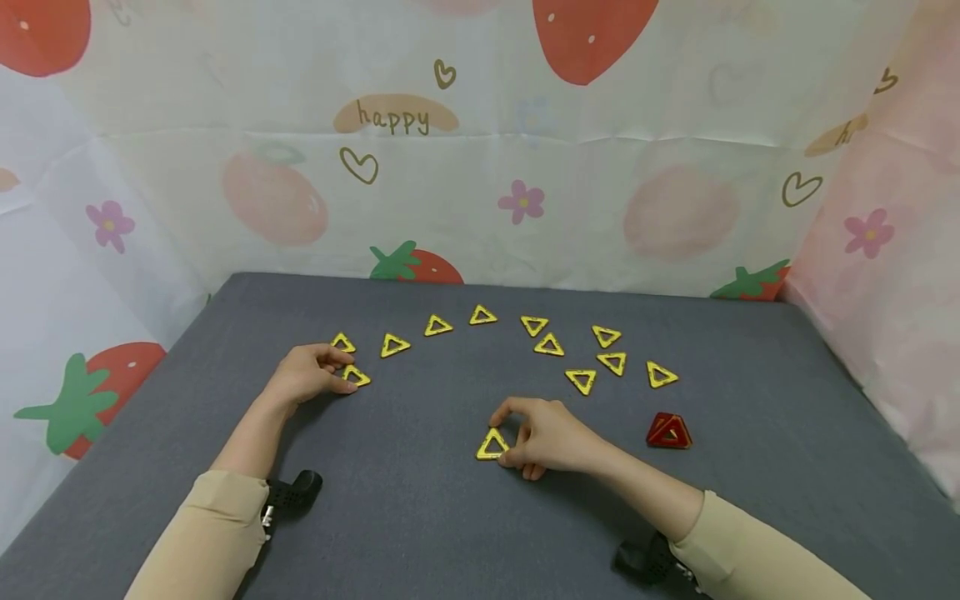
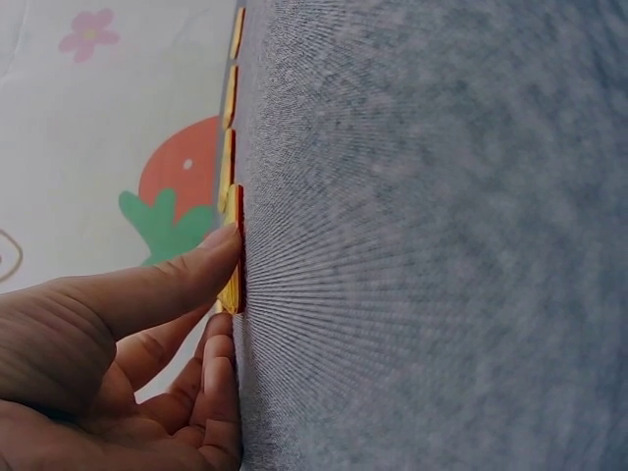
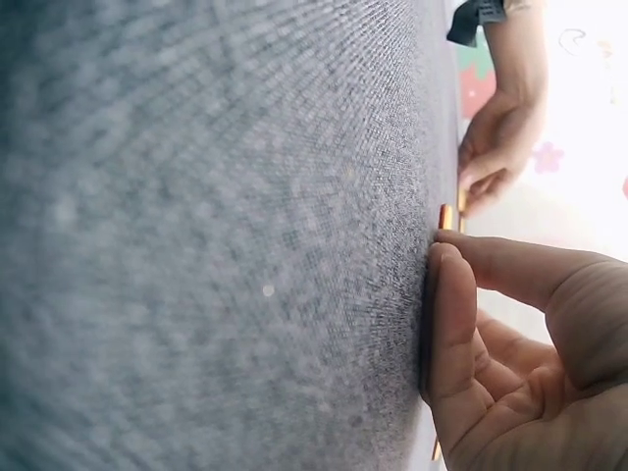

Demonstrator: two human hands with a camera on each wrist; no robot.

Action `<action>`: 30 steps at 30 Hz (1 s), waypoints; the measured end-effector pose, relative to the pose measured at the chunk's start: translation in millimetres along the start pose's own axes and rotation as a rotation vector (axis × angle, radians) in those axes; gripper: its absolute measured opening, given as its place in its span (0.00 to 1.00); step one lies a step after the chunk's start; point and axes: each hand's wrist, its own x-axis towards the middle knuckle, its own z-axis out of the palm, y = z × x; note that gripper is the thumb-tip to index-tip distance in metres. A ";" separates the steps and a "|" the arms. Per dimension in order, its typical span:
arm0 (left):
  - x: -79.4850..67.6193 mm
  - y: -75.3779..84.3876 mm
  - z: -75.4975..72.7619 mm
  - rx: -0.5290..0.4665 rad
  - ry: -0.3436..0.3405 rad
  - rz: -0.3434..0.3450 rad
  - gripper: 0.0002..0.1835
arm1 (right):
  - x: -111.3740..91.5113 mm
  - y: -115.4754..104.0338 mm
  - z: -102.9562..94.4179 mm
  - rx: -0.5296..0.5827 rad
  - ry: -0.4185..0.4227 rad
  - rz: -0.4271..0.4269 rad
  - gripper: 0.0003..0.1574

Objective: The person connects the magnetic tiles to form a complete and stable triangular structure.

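On the left of the table, my left hand (image 1: 303, 375) pinches a yellow triangular tile (image 1: 363, 379) between thumb and fingers. The left wrist view shows this tile (image 2: 235, 208) edge-on, yellow on one face and red on the other, flat along the cloth. Another yellow triangle (image 1: 343, 337) lies just behind those fingers. Nearer the middle front, thumb and index finger of my right hand (image 1: 551, 435) hold a yellow triangle (image 1: 489, 456) by its right side. From the right wrist, only the edge of that tile (image 3: 445, 217) shows past the fingertips.
Several yellow triangles, among them one (image 1: 480, 321) at the back, form a loose arc across the grey cloth (image 1: 420, 517). Right of my right hand lies a small group of overlapping red triangles (image 1: 660, 439). A printed curtain (image 1: 480, 208) stands behind the table.
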 end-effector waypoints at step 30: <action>-5.9 12.6 7.4 -0.097 0.040 0.066 0.21 | 1.2 4.2 -0.4 0.000 0.006 -0.018 0.24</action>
